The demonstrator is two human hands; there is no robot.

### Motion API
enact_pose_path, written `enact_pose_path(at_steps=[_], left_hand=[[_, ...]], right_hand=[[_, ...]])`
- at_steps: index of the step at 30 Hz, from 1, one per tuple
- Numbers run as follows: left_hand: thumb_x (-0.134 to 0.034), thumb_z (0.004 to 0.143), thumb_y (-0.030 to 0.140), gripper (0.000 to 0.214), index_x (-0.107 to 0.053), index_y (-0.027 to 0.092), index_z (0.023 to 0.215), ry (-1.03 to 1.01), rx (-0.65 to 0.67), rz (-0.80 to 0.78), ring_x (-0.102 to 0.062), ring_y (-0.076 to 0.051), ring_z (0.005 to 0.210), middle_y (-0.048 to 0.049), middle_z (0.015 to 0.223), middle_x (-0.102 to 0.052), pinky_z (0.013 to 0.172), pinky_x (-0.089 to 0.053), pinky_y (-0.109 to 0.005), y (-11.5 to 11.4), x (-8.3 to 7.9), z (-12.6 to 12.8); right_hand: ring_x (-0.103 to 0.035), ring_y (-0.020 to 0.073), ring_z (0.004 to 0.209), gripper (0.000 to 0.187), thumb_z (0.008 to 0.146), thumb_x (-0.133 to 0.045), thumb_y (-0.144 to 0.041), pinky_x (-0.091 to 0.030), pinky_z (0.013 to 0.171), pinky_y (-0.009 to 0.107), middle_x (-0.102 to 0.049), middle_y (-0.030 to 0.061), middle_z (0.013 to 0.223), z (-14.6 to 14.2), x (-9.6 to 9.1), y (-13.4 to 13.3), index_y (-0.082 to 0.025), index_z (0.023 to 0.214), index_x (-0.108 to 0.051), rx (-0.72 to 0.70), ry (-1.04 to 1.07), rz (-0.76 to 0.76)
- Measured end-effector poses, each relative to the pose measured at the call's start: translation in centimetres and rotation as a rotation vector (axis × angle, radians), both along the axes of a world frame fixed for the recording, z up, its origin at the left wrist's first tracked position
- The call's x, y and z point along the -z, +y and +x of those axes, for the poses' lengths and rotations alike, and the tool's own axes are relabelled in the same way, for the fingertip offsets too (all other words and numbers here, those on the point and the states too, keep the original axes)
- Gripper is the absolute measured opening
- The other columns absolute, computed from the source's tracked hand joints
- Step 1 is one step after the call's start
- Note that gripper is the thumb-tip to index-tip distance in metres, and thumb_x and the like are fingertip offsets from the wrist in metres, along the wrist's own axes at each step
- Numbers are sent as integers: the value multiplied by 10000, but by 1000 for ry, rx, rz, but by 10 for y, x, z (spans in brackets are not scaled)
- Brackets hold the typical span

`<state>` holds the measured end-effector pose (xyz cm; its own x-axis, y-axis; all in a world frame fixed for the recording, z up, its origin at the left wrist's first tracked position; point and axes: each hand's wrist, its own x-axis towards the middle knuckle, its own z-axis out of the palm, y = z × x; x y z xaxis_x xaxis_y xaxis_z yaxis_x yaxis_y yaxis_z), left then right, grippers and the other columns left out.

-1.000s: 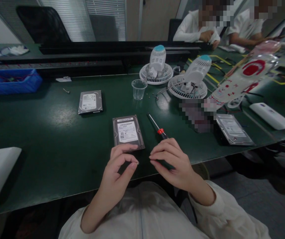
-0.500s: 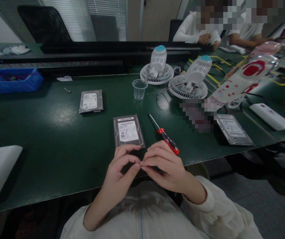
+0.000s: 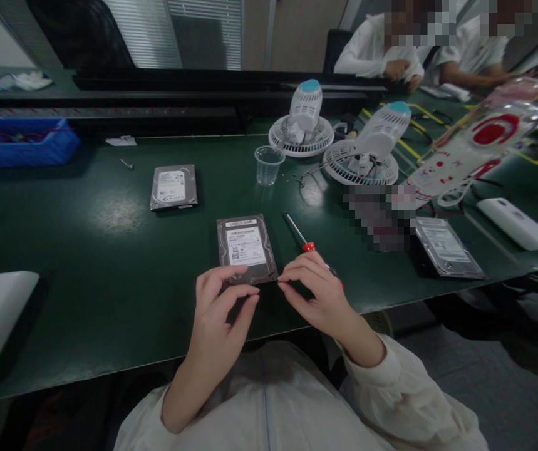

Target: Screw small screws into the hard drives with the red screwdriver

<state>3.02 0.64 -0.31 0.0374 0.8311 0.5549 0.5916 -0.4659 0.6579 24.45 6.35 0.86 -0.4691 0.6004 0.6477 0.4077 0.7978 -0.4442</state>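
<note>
A hard drive (image 3: 245,244) with a white label lies flat on the green table in front of me. My left hand (image 3: 222,313) is at its near left edge, fingers curved and apart, with nothing visible between the thumb and index finger. At the drive's near right corner, my right hand (image 3: 315,291) pinches thumb and fingertips together; whatever they hold is too small to make out. Beside that hand lies a screwdriver (image 3: 309,245) with a red and black handle, its grip partly hidden behind the fingers.
Another hard drive (image 3: 173,186) lies further left, and a third (image 3: 447,246) at the right. A clear plastic cup (image 3: 269,166) stands near small screws and two white fans (image 3: 302,134). A blue bin (image 3: 24,147) sits at the far left. Two people sit across the table.
My hands were together at the fingertips; now they are apart. The right hand has moved to the drive's near right corner, and the left thumb and index finger have parted slightly.
</note>
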Motion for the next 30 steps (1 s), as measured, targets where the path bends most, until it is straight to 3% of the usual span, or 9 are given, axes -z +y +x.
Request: enact_pose_path(at_steps=[8, 30], left_hand=[[-674, 1033, 146, 133, -739, 261, 1031, -40, -19, -51, -622, -242, 1190, -44, 1237, -701, 1001, -533, -421, 4, 4, -7], [-685, 1015, 182, 123, -762, 274, 988, -146, -78, -102, -663, -236, 1146, -32, 1168, -738, 981, -552, -417, 6, 5, -9]], right_hand=[[-650, 203, 893, 105, 991, -681, -82, -566, 828, 378, -742, 69, 917, 1, 10, 8, -180, 993, -644, 33, -111, -18], [-636, 199, 888, 101, 1006, -656, -77, -584, 828, 400, -749, 73, 931, 1, 4, 6, -178, 1004, -650, 24, -148, -12]])
